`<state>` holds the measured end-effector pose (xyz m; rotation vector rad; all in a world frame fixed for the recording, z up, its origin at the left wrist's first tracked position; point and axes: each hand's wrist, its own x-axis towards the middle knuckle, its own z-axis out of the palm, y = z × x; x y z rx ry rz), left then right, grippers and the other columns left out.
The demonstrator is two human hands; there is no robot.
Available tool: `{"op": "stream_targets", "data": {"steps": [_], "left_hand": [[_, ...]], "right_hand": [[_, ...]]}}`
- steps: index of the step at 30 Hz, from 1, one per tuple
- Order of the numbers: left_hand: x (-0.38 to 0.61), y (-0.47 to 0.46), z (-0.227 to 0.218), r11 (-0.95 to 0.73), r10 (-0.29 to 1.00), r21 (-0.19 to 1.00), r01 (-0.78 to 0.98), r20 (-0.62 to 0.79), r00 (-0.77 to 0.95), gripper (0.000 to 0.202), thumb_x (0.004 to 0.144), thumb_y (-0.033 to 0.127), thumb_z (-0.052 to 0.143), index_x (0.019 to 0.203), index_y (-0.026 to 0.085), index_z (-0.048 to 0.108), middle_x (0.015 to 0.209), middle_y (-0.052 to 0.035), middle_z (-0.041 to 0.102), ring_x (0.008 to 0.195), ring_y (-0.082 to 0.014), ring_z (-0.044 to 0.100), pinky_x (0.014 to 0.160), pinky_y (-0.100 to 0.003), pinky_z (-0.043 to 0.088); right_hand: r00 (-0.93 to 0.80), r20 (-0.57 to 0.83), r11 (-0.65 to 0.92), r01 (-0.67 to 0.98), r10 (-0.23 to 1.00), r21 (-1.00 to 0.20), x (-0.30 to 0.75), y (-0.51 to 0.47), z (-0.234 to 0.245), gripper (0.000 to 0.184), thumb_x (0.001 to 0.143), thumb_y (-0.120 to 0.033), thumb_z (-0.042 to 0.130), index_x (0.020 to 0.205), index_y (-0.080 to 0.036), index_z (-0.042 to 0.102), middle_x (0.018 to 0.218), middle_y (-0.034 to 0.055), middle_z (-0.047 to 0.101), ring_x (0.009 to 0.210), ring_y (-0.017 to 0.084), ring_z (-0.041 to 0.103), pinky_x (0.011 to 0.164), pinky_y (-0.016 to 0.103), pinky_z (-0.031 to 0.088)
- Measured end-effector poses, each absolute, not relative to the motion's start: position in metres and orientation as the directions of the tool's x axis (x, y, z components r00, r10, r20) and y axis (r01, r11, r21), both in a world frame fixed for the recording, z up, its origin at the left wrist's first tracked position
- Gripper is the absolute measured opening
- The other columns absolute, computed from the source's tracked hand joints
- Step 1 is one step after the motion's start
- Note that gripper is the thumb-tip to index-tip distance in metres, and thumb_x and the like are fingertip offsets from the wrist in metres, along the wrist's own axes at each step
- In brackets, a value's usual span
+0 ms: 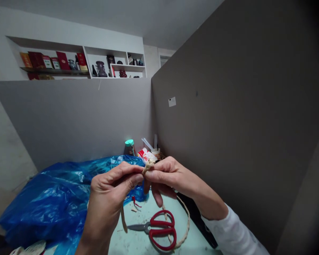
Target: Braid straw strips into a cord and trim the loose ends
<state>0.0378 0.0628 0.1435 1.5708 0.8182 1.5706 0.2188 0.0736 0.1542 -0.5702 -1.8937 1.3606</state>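
Note:
Pinched between the fingertips of both hands is the knotted end of a pale, straw-coloured braided cord. My left hand grips it from the left, thumb against fingers. From the other side my right hand presses on it with thumb and forefinger, the other fingers curled below. A flat tan strand hangs beneath my left hand. The rest of the cord loops down on the right and passes under red-handled scissors, which lie on the pale green table.
A large blue plastic bag covers the table's left side. Behind the hands stand a jar with a turquoise lid, a red and white packet and a cup. A black object lies along the right edge. Grey partitions enclose the table.

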Motion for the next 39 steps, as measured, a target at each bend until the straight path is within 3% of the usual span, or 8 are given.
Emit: {"op": "stream_targets", "data": {"steps": [5,8,10,15,20,26,33,39], "left_hand": [[0.037,0.062,0.146,-0.349,0.927,0.920,-0.181,0.367,0.078,0.016,0.066,0.028,0.084,0.078,0.020,0.077,0.076,-0.0019,0.073,0.072,-0.0137,0.065,0.068,-0.019,0.051],[0.040,0.059,0.147,-0.306,0.941,0.927,-0.218,0.330,0.079,0.018,0.066,0.028,0.083,0.079,0.019,0.075,0.075,-0.0021,0.071,0.070,-0.0134,0.064,0.066,-0.020,0.050],[0.042,0.057,0.147,-0.303,0.939,0.930,-0.207,0.329,0.102,0.018,0.068,0.029,0.081,0.081,0.018,0.074,0.077,-0.0023,0.069,0.068,-0.0123,0.062,0.063,-0.019,0.049],[0.044,0.056,0.147,-0.317,0.922,0.934,-0.162,0.344,0.179,0.016,0.073,0.030,0.077,0.084,0.018,0.072,0.078,-0.0011,0.064,0.065,-0.0103,0.056,0.060,-0.019,0.046],[0.044,0.055,0.146,-0.321,0.925,0.943,-0.084,0.331,0.186,0.017,0.074,0.031,0.076,0.083,0.017,0.070,0.074,-0.0008,0.060,0.062,-0.0094,0.053,0.055,-0.018,0.044],[0.044,0.054,0.146,-0.462,0.887,0.881,0.101,0.455,0.081,0.010,0.077,0.029,0.075,0.079,0.020,0.071,0.068,0.0024,0.062,0.057,-0.0085,0.053,0.053,-0.016,0.045],[0.047,0.048,0.144,-0.526,0.828,0.826,0.204,0.552,-0.099,0.006,0.076,0.025,0.076,0.080,0.023,0.072,0.070,0.0048,0.066,0.059,-0.0081,0.056,0.054,-0.015,0.045],[0.055,0.047,0.144,-0.541,0.802,0.773,0.331,0.592,-0.073,0.002,0.079,0.026,0.073,0.080,0.024,0.072,0.073,0.0048,0.068,0.061,-0.0083,0.058,0.055,-0.015,0.045]], "right_hand": [[-0.597,0.367,0.469,0.018,0.714,-0.883,0.221,0.069,0.157,0.039,0.093,-0.044,0.053,0.073,-0.012,0.063,0.061,0.0000,0.061,0.044,0.005,0.047,0.043,0.017,0.037],[-0.449,0.513,0.604,0.080,0.732,-0.793,0.221,0.066,0.158,0.022,0.089,-0.035,0.062,0.096,-0.014,0.063,0.073,-0.0004,0.062,0.058,0.007,0.053,0.053,0.018,0.042],[-0.400,0.603,0.694,0.130,0.690,-0.708,0.221,0.064,0.157,0.024,0.089,-0.028,0.062,0.111,-0.017,0.059,0.082,0.0003,0.063,0.068,0.010,0.056,0.061,0.021,0.044],[-0.340,0.775,0.846,0.188,0.533,-0.500,0.220,0.063,0.156,0.010,0.091,-0.016,0.055,0.098,-0.015,0.062,0.082,0.0016,0.064,0.070,0.010,0.057,0.066,0.022,0.045],[-0.290,0.873,0.914,0.230,0.392,-0.334,0.218,0.062,0.154,0.017,0.090,-0.005,0.048,0.094,-0.014,0.062,0.082,0.0019,0.063,0.071,0.010,0.056,0.070,0.022,0.045],[-0.207,0.868,0.892,0.148,0.450,-0.427,0.210,0.066,0.146,0.021,0.090,-0.005,0.048,0.097,-0.016,0.064,0.088,0.0029,0.065,0.076,0.011,0.059,0.073,0.022,0.047],[-0.353,0.760,0.825,0.067,0.546,-0.561,0.221,0.063,0.158,0.019,0.089,-0.015,0.056,0.105,-0.012,0.065,0.100,0.0054,0.067,0.085,0.013,0.062,0.077,0.024,0.050],[-0.283,0.765,0.815,0.162,0.578,-0.556,0.225,0.065,0.159,0.015,0.091,-0.022,0.058,0.093,-0.012,0.068,0.086,0.0026,0.069,0.073,0.010,0.060,0.069,0.021,0.047]]}}
